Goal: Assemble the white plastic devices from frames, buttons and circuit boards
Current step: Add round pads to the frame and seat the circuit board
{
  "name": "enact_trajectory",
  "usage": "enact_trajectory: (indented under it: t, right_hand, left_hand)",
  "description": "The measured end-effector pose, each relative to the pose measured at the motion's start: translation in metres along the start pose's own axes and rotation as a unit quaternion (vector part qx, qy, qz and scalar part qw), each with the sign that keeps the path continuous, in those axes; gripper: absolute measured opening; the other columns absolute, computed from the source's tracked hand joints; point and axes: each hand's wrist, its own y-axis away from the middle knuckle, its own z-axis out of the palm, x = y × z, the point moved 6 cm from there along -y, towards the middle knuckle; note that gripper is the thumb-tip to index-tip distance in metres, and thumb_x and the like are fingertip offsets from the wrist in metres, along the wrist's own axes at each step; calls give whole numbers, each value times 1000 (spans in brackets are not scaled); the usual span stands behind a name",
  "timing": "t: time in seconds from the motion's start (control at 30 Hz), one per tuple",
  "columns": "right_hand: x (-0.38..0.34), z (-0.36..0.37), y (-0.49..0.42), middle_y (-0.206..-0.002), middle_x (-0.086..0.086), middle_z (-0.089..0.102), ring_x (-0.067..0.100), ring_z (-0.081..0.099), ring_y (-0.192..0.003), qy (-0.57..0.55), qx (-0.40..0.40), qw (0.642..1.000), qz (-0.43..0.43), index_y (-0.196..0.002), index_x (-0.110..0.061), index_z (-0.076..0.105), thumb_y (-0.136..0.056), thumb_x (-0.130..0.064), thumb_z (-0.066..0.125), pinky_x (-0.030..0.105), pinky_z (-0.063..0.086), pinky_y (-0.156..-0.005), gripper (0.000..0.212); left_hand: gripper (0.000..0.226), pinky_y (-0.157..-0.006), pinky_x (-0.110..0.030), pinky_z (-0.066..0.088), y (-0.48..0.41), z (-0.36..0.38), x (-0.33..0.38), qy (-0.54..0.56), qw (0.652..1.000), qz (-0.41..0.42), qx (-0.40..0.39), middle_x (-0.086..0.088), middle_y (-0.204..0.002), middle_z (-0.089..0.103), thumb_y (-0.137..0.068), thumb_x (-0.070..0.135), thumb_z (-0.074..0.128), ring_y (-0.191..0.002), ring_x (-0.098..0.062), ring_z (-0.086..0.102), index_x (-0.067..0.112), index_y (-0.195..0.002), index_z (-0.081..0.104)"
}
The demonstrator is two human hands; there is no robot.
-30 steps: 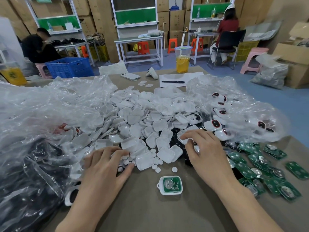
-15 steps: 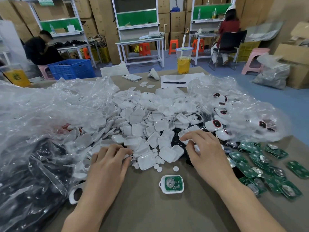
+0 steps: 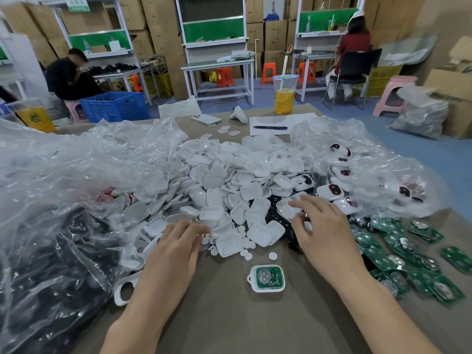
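While the half-built device lies on the table, the right hand beyond it pinches a white shell; the left hand, beyond-left, curls among buttons, grip unclear.

- Heap of shells: white.
- Round buttons: white.
- Circuit boards: green, with silver discs.
- Framed unit: white rim, green board, silver disc.
- Bagged pieces: white, with dark red-edged windows.
- Bags: clear; the left one shows black contents.
- Table: grey-brown.
- Crate: blue.
- Stools: orange.
- Stool: pink.
- Drink: yellow-orange.
- Pen: black.
- Paper: white.
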Motion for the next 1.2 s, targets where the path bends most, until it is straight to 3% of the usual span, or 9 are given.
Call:
enact_trajectory:
  t: [0.1, 0.2, 0.53, 0.63, 0.73, 0.83, 0.93, 1.1, 1.2]
  right_hand:
    - [5, 9, 0, -145, -5, 53, 15, 41, -136, 30, -51, 998, 10, -131, -27, 61, -97, -34, 52, 32, 19, -117, 36]
    - [6, 14, 2, -134, -14, 57, 14, 49, -122, 65, -69, 995, 10, -126, -33, 61, -96, -43, 51, 32, 20, -114, 33]
    - [6, 8, 0, -119, -16, 59, 15, 57, -105, 39, -56, 998, 5, -117, -36, 63, -95, -29, 61, 30, 31, -97, 23]
    - [6, 7, 0, -112, -21, 53, 9, 56, -94, 17, -39, 999, -1, -115, -35, 63, -96, -31, 59, 28, 32, -92, 20]
    - [5, 3, 0, -109, -23, 53, 4, 55, -85, -3, -18, 1000, 5, -113, -35, 64, -96, -39, 54, 31, 38, -93, 20]
    - [4, 0, 1, -108, -21, 58, 2, 47, -88, 8, 0, 1000, 2, -110, -34, 66, -95, -44, 50, 30, 36, -92, 24]
    - [3, -2, 1, -109, -17, 62, 8, 54, -93, 16, 7, 1000, 5, -108, -32, 67, -95, -42, 52, 32, 37, -93, 22]
    - [0, -9, 0, -101, -14, 60, 12, 54, -91, -10, 47, 999, -1, -102, -29, 63, -93, -38, 58, 32, 37, -86, 14]
    - [-1, -8, 0, -99, -16, 57, 11, 53, -86, -33, 44, 998, 1, -100, -30, 60, -93, -38, 58, 35, 42, -84, 11]
  left_hand:
    - [20, -83, -23, 41, 0, 0, -2, 7, 1000, 2, 8, 13, -107, 64, -98, 11, 61, -103, -11, 54, 22, -111, 70]
    - [19, -82, -17, 34, 0, -1, -2, 11, 1000, 9, 20, 12, -103, 64, -96, 8, 63, -100, -9, 53, 20, -108, 71]
    - [22, -79, -28, 45, -3, -6, -2, 13, 993, 36, 111, 11, -105, 62, -88, -1, 70, -101, -13, 56, 15, -104, 71]
    - [23, -79, -20, 45, -2, -11, -1, 43, 988, 45, 141, 12, -105, 61, -87, -2, 70, -97, -13, 61, 15, -103, 71]
    - [32, -76, -6, 43, -2, -17, -1, 137, 978, 2, 158, 17, -102, 64, -89, -1, 69, -91, -2, 63, 30, -98, 67]
    - [37, -68, -4, 43, -1, -17, -8, 243, 953, -81, 162, 20, -97, 69, -93, 7, 66, -84, 0, 65, 44, -90, 64]
    - [34, -59, -4, 41, -1, -14, -14, 278, 939, -120, 161, 23, -98, 67, -96, 12, 64, -75, -1, 64, 46, -91, 65]
    - [37, -67, -6, 44, -3, -10, -17, 205, 963, -117, 131, 29, -102, 60, -97, 10, 61, -85, 2, 61, 47, -92, 63]
    - [25, -81, -19, 48, -3, -11, -14, 124, 983, -81, 112, 35, -109, 53, -97, 16, 60, -95, -6, 60, 41, -102, 63]
